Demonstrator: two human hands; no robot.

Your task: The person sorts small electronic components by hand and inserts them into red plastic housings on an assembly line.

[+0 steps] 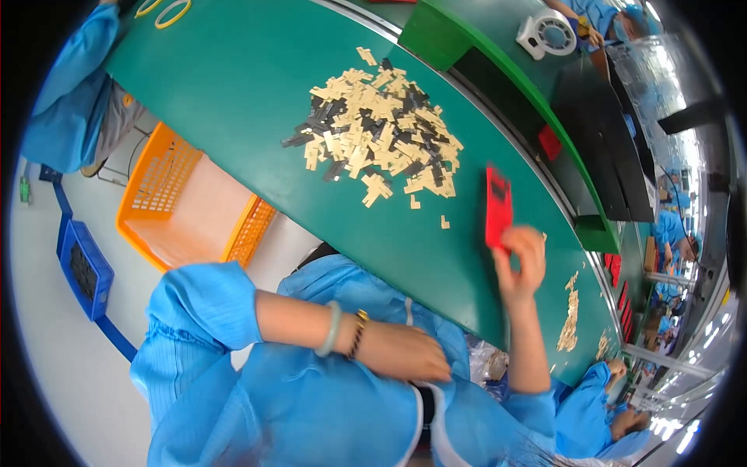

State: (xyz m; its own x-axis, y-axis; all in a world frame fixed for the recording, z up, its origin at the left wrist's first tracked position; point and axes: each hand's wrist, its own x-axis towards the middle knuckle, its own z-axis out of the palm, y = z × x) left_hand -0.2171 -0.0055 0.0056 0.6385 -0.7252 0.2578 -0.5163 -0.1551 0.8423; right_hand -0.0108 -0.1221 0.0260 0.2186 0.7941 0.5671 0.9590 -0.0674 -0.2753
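Note:
My right hand (523, 261) is raised over the right part of the green table. Its thumb and fingers pinch the near end of a thin red plate (499, 206), which stands tilted and has a dark patch near its far end. The plate is slightly blurred. My left hand (405, 354) lies against my blue smock at the table's near edge, back upward, with its fingers mostly hidden. To the left of the plate, a large loose pile of cream and black flat pieces (381, 128) is spread on the table, with a few single pieces beside it.
An orange basket (167, 175) stands left of my seat, and a blue bin (85, 268) is on the floor. A green ledge (498, 58) borders the table's far side. More cream pieces (569, 323) lie at right, near a co-worker's sleeve (583, 416). A white fan (547, 33) stands beyond.

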